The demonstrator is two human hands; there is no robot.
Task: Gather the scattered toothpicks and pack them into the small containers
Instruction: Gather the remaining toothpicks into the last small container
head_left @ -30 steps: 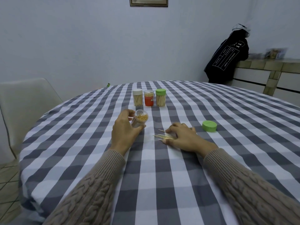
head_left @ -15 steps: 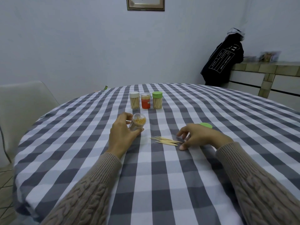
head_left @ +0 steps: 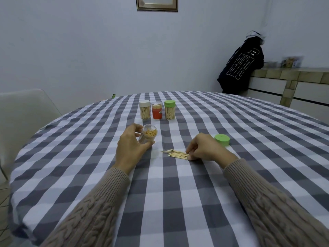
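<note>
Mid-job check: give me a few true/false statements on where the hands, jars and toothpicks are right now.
1. The left hand holds an open jar with toothpicks inside. True.
2. The right hand holds the loose green lid. False: the lid lies on the table beside that hand.
3. Loose toothpicks lie at the right hand's fingertips. True.
4. Three jars at the back all have green caps. False: one is white, one clear, one green.

the black garment [head_left: 240,68] reads "11" and "over fox t-shirt".
</note>
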